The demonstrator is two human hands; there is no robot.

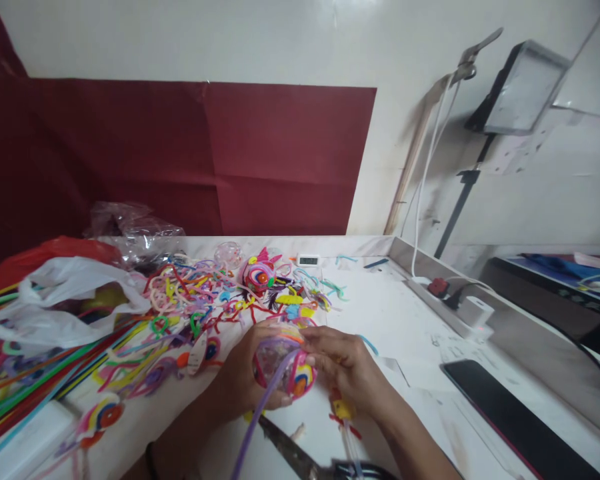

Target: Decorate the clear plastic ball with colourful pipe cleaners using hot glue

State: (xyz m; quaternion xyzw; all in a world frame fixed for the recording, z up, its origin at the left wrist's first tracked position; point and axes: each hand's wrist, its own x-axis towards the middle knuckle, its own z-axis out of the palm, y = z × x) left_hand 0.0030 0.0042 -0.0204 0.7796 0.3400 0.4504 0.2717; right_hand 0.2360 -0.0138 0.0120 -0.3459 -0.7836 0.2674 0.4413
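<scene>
White is the table (400,313), and on its left side a heap of fuzzy sticks (185,290) is spread in many colours. Scissors (293,450) are laid close below the hands, so their blades should be minded. By the left hand (240,367), a clear ball (270,360) is hugged above the near part of the table. By the right hand (347,363), its edge is pinched; whether the purple strip (261,407) is caught in that grip cannot be told. For a neat job, the ball should be held snugly, not squashed. The strip's long tail should be kept off the blade tips, and the round eye patch (301,383) should not be bumped.
</scene>
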